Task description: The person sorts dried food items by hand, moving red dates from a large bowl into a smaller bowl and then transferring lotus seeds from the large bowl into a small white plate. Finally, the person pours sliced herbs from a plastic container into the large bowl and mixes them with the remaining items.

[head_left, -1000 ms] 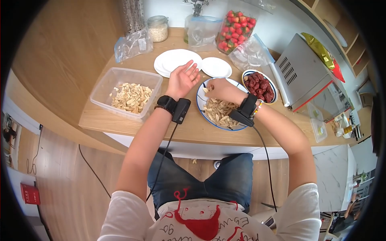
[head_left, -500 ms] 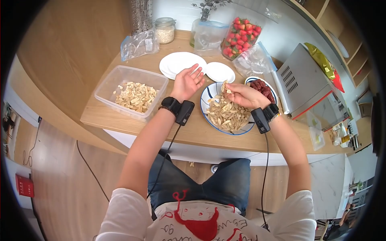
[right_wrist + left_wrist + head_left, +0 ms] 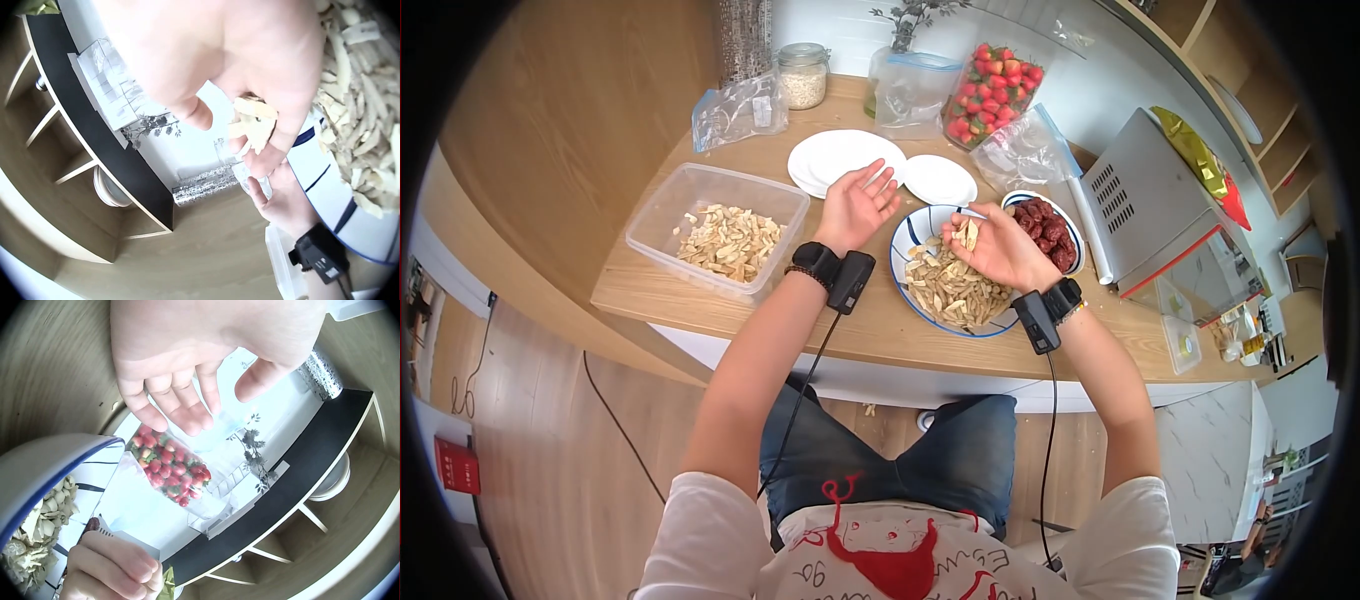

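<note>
My right hand (image 3: 1000, 250) is turned palm up over the right side of a white bowl with blue lines (image 3: 910, 232). Its curled fingers hold a few pale dried slices (image 3: 255, 122), with the thumb standing apart from them. More dried slices (image 3: 960, 285) are heaped in the bowl. My left hand (image 3: 856, 212) is held palm up between the bowl and a clear plastic box (image 3: 662, 262), fingers relaxed and nothing in them. Inside the box lies a layer of similar cut slices (image 3: 728, 243).
White plates (image 3: 825, 155) sit behind the left hand. Dark red dried dates (image 3: 1045, 230) fill a bowl at the right. Along the wall stand a jar of oats (image 3: 803, 80), plastic bags (image 3: 740, 108) and a container of strawberries (image 3: 995, 92). A grey appliance (image 3: 1135, 190) stands far right.
My right hand came up from the heap with slices at its fingertips, then turned palm up, the slices now lying in its fingers. The left hand has stayed nearly still.
</note>
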### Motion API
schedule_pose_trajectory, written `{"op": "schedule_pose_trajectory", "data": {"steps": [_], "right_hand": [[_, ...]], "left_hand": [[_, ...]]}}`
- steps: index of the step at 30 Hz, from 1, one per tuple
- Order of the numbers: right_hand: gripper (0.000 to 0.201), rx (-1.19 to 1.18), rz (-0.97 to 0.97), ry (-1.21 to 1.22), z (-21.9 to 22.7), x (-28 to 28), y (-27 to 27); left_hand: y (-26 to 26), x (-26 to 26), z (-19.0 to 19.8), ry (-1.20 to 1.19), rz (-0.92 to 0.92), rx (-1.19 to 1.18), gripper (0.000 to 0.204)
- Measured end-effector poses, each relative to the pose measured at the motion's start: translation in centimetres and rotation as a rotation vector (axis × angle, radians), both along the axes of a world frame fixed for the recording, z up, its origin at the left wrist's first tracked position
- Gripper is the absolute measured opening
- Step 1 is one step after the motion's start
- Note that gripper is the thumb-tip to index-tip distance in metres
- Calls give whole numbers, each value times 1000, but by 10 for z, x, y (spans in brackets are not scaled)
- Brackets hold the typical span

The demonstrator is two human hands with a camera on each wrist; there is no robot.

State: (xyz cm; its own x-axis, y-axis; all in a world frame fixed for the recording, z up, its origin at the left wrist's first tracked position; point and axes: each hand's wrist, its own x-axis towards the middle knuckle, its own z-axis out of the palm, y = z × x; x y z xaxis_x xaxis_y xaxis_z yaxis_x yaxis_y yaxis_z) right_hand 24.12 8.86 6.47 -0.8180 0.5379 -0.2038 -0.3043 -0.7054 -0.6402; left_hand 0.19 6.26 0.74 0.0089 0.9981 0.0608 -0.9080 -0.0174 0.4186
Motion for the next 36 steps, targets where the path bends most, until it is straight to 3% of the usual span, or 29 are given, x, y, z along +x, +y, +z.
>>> {"op": "schedule_pose_trajectory", "data": {"steps": [6,13,14,17,21,26,30,36], "right_hand": [[42,-69,33,-78,13,-7,-19],[26,-29,-55,-42,15,-32,-16],[25,-61,-139,-104,17,-36,-18],[20,-237,101,144,1,-49,7],[21,-106,314,213,5,-100,18],[27,50,179,46,51,-181,-38],[34,253,322,-53,61,-215,-48],[49,367,378,-106,61,-228,-51]], "left_hand": [[-1,-1,0,-14,-20,11,38],[0,-1,0,-30,-22,6,40],[0,-1,0,-30,-27,18,40],[0,-1,-2,-18,-25,43,40],[-2,1,0,24,0,87,38],[8,-2,-11,-71,31,295,41],[18,-7,-41,120,11,381,48],[26,-14,-63,457,26,476,57]]}}
